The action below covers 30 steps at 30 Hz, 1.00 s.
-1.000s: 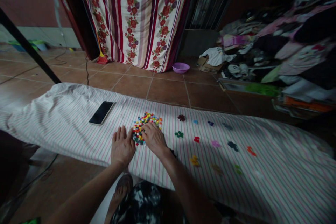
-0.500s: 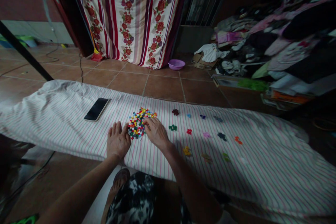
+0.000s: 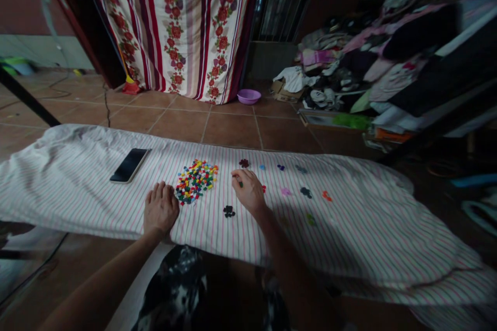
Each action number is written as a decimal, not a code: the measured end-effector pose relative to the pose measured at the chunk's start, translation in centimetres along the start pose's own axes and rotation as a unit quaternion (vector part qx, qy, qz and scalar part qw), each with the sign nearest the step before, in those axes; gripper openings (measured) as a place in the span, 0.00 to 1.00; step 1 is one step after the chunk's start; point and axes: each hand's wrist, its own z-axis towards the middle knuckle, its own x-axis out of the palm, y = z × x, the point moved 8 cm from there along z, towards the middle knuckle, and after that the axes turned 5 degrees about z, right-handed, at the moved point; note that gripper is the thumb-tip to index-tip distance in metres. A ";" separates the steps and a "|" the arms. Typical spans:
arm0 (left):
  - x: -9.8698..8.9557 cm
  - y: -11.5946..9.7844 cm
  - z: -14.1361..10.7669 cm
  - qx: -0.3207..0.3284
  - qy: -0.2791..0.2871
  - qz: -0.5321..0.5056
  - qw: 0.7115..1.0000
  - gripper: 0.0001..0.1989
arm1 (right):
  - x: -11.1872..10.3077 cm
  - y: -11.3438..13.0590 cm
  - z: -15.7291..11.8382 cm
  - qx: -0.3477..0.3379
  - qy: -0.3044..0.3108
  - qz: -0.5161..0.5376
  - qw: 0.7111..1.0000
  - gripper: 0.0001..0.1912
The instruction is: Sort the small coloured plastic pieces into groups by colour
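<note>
My left hand (image 3: 161, 207) lies flat on the striped cloth, fingers stretched out, at the left edge of a mixed pile of tiny coloured pieces (image 3: 196, 182). To the right of that pile, my right hand (image 3: 248, 190) is held low over the cloth with thumb and fingertips pinched. What the pinch holds, if anything, is too small to make out. Green pieces (image 3: 240, 184) show partly from under its fingers. Just beyond is a dark brown group (image 3: 244, 163); nearer me is a black group (image 3: 229, 211). Red pieces (image 3: 264, 189) peek out beside the hand.
Pink (image 3: 286, 192), dark grey-blue (image 3: 306, 192), orange (image 3: 326, 196) and lime green (image 3: 310, 219) groups lie farther right. A phone (image 3: 130, 165) rests on the cloth at left. Behind stand a purple basin (image 3: 249, 96), a floral curtain (image 3: 186, 31) and heaped clothes (image 3: 373, 57).
My right hand has moved from the mixed pile rightward to the green group. The black group has come into view. My left hand stays beside the pile, and the view has shifted right.
</note>
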 end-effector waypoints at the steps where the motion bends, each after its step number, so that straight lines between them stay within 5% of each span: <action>1: -0.1 0.0 0.0 0.001 -0.002 0.000 1.000 0.18 | -0.6 -0.4 -0.1 0.005 -0.008 0.000 1.000 0.09; 12: -0.6 -0.2 0.2 -0.003 0.013 -0.012 1.000 0.17 | -4.1 -2.0 -0.7 0.048 -0.052 0.000 0.997 0.10; 30: -0.4 -0.2 0.4 0.001 0.040 0.000 0.999 0.18 | -2.9 -2.0 -1.1 0.030 -0.017 -0.007 0.999 0.10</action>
